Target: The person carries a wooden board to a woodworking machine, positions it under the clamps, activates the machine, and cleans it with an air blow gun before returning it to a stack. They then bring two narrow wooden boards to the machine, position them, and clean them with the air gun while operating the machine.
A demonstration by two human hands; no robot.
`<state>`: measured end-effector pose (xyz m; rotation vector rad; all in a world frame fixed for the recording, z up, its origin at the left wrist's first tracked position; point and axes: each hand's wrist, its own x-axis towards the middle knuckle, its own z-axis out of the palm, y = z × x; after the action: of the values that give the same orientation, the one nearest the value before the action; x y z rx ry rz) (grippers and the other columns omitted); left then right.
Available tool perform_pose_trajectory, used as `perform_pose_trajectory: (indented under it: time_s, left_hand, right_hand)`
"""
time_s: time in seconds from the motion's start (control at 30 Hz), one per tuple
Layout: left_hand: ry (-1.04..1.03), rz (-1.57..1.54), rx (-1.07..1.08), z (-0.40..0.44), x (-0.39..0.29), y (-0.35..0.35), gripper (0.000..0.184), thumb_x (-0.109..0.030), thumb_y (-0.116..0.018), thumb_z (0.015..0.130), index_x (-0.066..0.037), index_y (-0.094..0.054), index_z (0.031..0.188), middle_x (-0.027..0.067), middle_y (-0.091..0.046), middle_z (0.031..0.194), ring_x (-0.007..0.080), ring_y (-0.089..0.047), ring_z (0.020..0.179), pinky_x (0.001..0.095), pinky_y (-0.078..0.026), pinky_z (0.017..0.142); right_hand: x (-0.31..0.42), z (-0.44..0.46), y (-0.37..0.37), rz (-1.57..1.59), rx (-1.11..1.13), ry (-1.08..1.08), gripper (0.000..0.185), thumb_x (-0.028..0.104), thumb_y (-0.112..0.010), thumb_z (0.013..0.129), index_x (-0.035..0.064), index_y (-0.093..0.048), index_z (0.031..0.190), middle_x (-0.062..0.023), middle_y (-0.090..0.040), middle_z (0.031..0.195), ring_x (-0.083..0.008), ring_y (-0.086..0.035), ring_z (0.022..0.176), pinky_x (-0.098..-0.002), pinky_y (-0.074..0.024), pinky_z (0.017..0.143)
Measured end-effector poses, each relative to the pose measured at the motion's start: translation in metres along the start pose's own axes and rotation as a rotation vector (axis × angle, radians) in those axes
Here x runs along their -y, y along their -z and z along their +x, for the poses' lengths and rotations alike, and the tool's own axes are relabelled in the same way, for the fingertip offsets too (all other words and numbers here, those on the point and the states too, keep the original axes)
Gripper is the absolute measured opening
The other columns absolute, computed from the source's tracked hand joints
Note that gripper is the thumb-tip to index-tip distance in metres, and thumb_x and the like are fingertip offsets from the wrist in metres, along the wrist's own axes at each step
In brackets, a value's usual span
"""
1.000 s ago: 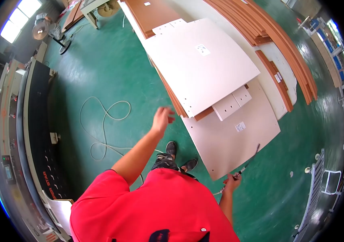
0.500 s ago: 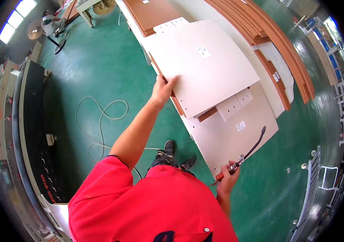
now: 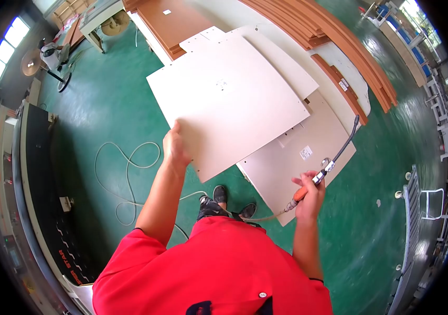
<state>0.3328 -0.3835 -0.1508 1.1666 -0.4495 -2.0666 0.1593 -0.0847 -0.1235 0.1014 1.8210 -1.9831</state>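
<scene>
My left hand (image 3: 177, 148) is closed on the near left edge of a white panel (image 3: 224, 110), thumb on top and fingers hidden beneath. The panel overhangs the stack to the left and has small holes near its edges. Another white panel (image 3: 281, 63) shows behind it. In my right hand (image 3: 311, 203) is an air blow gun (image 3: 300, 193) with an orange handle and a long dark bent nozzle, pointing up and away. Its hose trails left past my body. Below the gun lies a lower white panel (image 3: 271, 184) with a printed label (image 3: 306, 152).
Brown boards (image 3: 174, 23) and long brown strips (image 3: 318, 26) lie on the far side of the white work surface. A pale hose (image 3: 128, 170) loops over the green floor. A dark machine (image 3: 40, 173) stands left, a roller conveyor (image 3: 410, 226) right. Another person (image 3: 51, 55) is far left, near a fan.
My left hand has drawn the top panel left and towards me, off the stack, baring another panel. My right hand has raised the blow gun up and to the right.
</scene>
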Motion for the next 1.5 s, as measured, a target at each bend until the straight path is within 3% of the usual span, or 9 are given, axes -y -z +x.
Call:
perform_pose_trajectory:
  time_s: [0.17,0.4,0.5,0.63,0.73,1.13,1.37,1.47,1.5]
  left_hand:
    - [-0.117,0.199,-0.174,-0.015,-0.010,0.037,0.060,-0.046,-0.037,0.105,0.007,-0.048,0.132,0.0172,-0.056,0.129,0.0308,-0.060,0.109,0.0455,-0.052,0.091]
    - [-0.107,0.231,-0.161,-0.051,-0.021,0.082,0.058,-0.043,-0.032,0.107,0.006,-0.043,0.137,0.0176,-0.054,0.131,0.0302,-0.058,0.113,0.0438,-0.052,0.093]
    - [-0.148,0.241,-0.126,-0.060,-0.022,0.095,0.057,-0.042,-0.032,0.107,0.005,-0.042,0.138,0.0172,-0.054,0.131,0.0298,-0.058,0.113,0.0439,-0.052,0.093]
    - [-0.129,0.209,-0.124,-0.067,-0.020,0.106,0.056,-0.042,-0.032,0.107,0.004,-0.041,0.138,0.0172,-0.054,0.130,0.0288,-0.058,0.113,0.0428,-0.051,0.094]
    - [-0.144,0.168,-0.140,-0.073,-0.010,0.114,0.056,-0.042,-0.032,0.107,0.003,-0.042,0.138,0.0173,-0.054,0.130,0.0280,-0.058,0.114,0.0411,-0.050,0.096]
    - [-0.573,-0.189,-0.194,-0.118,0.002,0.163,0.068,-0.059,-0.031,0.102,-0.006,-0.042,0.143,0.0094,-0.052,0.139,0.0242,-0.051,0.126,0.0375,-0.041,0.106]
    - [-0.579,-0.346,-0.444,-0.194,0.034,0.200,0.076,-0.073,-0.025,0.094,-0.018,-0.046,0.141,0.0054,-0.054,0.135,0.0284,-0.052,0.123,0.0415,-0.044,0.101]
    - [-0.918,-0.200,0.570,-0.123,0.102,0.389,0.036,-0.046,-0.052,0.096,-0.011,-0.057,0.099,0.0073,-0.063,0.091,0.0241,-0.061,0.088,0.0404,-0.051,0.076]
    - [-0.863,-0.306,0.569,-0.166,0.097,0.336,0.029,-0.037,-0.056,0.096,-0.009,-0.056,0.096,0.0087,-0.062,0.089,0.0238,-0.060,0.085,0.0405,-0.051,0.075]
  right_hand:
    - [0.001,0.020,-0.007,0.049,0.015,-0.037,0.021,0.007,-0.063,0.089,0.0025,-0.052,0.106,-0.0154,-0.060,0.107,-0.0338,-0.069,0.092,-0.0353,-0.0505,0.072]
    - [-0.019,0.034,-0.024,0.133,0.275,-0.144,0.054,0.018,-0.064,0.091,-0.0031,-0.046,0.138,-0.0172,-0.058,0.128,-0.0336,-0.059,0.115,-0.0356,-0.0465,0.085]
    - [-0.027,0.040,-0.029,0.089,0.274,-0.152,0.056,0.020,-0.064,0.091,-0.0030,-0.046,0.138,-0.0148,-0.059,0.126,-0.0265,-0.060,0.104,-0.0330,-0.0451,0.079]
    - [-0.053,0.060,-0.032,0.129,0.216,-0.183,0.031,0.016,-0.069,0.086,0.0035,-0.059,0.113,-0.0041,-0.062,0.089,-0.0173,-0.057,0.074,-0.0322,-0.0449,0.064]
    - [-0.050,0.055,-0.034,0.178,0.131,-0.134,0.050,0.011,-0.070,0.083,-0.0026,-0.055,0.128,-0.0047,-0.064,0.087,-0.0162,-0.057,0.066,-0.0322,-0.0459,0.054]
    - [0.023,-0.091,-0.016,0.475,0.844,0.218,0.033,0.007,-0.074,0.077,0.0050,-0.055,0.104,-0.0077,-0.060,0.090,-0.0142,-0.057,0.066,-0.0286,-0.0499,0.060]
    - [0.031,-0.175,0.043,0.169,1.161,0.241,0.035,0.006,-0.086,0.069,0.0044,-0.057,0.089,-0.0123,-0.059,0.094,-0.0147,-0.063,0.073,-0.0262,-0.0544,0.067]
    - [0.010,-0.186,0.074,0.093,1.384,0.384,0.033,0.008,-0.085,0.072,0.0049,-0.055,0.086,-0.0108,-0.054,0.092,-0.0134,-0.061,0.066,-0.0256,-0.0541,0.064]
    - [0.005,-0.193,0.083,0.100,1.414,0.392,0.033,0.009,-0.086,0.071,0.0053,-0.056,0.085,-0.0104,-0.054,0.093,-0.0127,-0.059,0.069,-0.0252,-0.0522,0.066]
